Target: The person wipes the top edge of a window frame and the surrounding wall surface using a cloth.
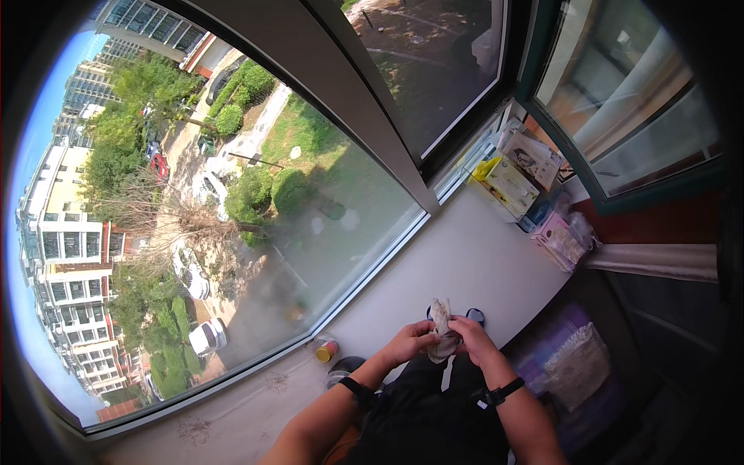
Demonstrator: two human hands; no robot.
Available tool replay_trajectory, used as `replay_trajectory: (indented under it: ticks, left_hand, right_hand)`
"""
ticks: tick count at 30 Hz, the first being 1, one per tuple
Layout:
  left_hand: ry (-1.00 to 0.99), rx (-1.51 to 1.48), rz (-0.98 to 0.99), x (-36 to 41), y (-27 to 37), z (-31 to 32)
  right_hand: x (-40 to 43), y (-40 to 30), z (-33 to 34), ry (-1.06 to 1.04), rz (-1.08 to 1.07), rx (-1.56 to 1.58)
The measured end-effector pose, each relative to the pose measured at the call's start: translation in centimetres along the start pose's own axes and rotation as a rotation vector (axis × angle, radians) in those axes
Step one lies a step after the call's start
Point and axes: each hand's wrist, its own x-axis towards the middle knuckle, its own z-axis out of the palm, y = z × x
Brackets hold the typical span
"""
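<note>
A crumpled greyish-white cloth [443, 325] is held between my two hands in front of my body. My left hand [415, 342] pinches its left side with thumb and fingers. On the opposite side, my right hand [471, 338] grips the same cloth, thumb on top. Below the hands, the toe of a dark slipper [475, 317] rests on the white windowsill [488, 261]; the other slipper is mostly hidden behind the cloth. A large window pane [325, 215] stands to the left, hazy in its lower part.
At the sill's far right sit a yellow-green box [511, 189], a pink box [558, 241] and plastic bags. An open window sash [628, 104] juts in above them. A jar with a yellow lid [326, 351] stands by the window frame. A beige textured cushion [578, 366] lies lower right.
</note>
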Motion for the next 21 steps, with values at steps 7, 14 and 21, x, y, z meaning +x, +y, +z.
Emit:
replay_trajectory:
  ticks: [7, 14, 21]
  left_hand:
    - [0.006, -0.007, 0.046, -1.6, 1.5, -2.6]
    - [0.096, -0.124, 0.115, -2.9, -0.1, -4.8]
    - [0.231, -0.301, 0.133, -3.4, 0.1, -5.9]
  right_hand:
    - [2.7, -0.1, 1.6, 0.023, -0.119, -0.062]
    - [2.9, -2.4, 5.3, -0.022, 0.031, 0.052]
    - [5.5, -2.8, 6.6, 0.057, -0.148, -0.14]
